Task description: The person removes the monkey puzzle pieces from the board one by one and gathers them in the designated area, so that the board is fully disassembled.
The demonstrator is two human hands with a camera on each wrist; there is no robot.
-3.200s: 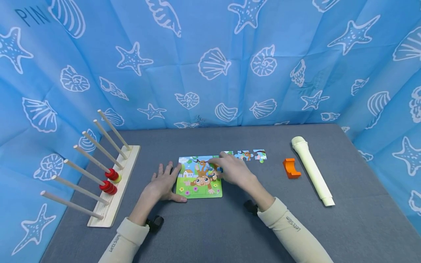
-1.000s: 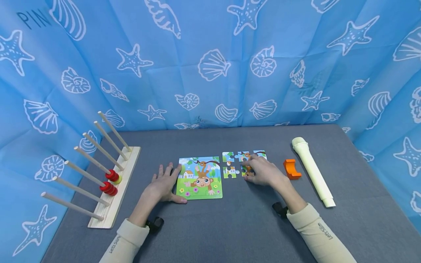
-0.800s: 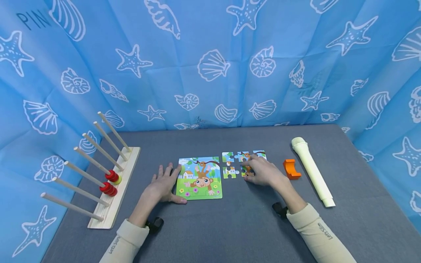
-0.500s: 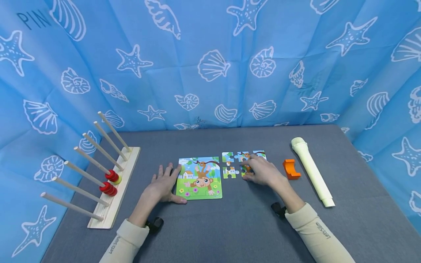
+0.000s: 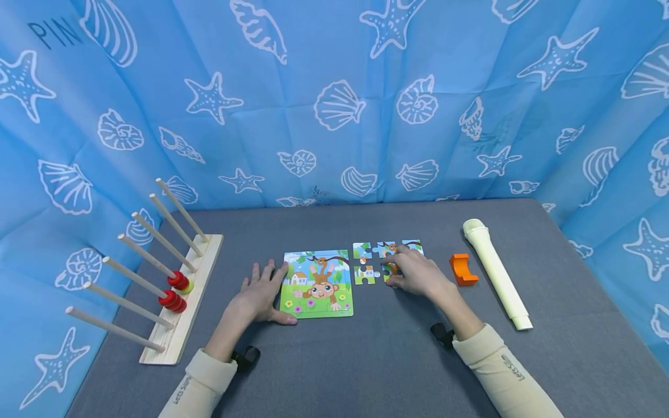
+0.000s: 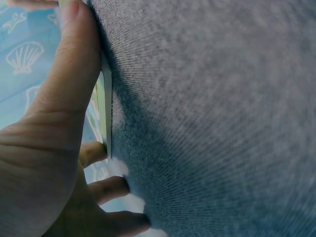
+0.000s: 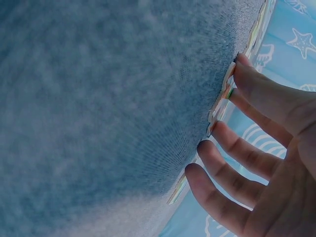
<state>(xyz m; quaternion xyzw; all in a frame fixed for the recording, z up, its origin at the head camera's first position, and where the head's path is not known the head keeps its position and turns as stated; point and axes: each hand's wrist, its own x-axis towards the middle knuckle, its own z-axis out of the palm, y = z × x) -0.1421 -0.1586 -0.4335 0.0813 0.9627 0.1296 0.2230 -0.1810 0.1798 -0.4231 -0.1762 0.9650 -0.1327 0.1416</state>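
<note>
Head view: the left hand (image 5: 257,295), fingers extended and unclenched, touches the left edge of the monkey puzzle board (image 5: 313,296). Right of the board, the right hand (image 5: 418,273) pinches a puzzle piece (image 5: 393,271) beside other loose pieces (image 5: 364,275).

Left wrist view: thumb (image 6: 74,64) against the board.

Right wrist view: thumb (image 7: 259,89) contacts the piece.

We find bare fingers (image 7: 220,197) and, behind them, cream sleeves (image 5: 522,388) with folded cuffs (image 5: 211,367) and small dark lettering (image 5: 513,367). Between fingers and cuffs we note black wrist-worn devices (image 5: 251,355).
</note>
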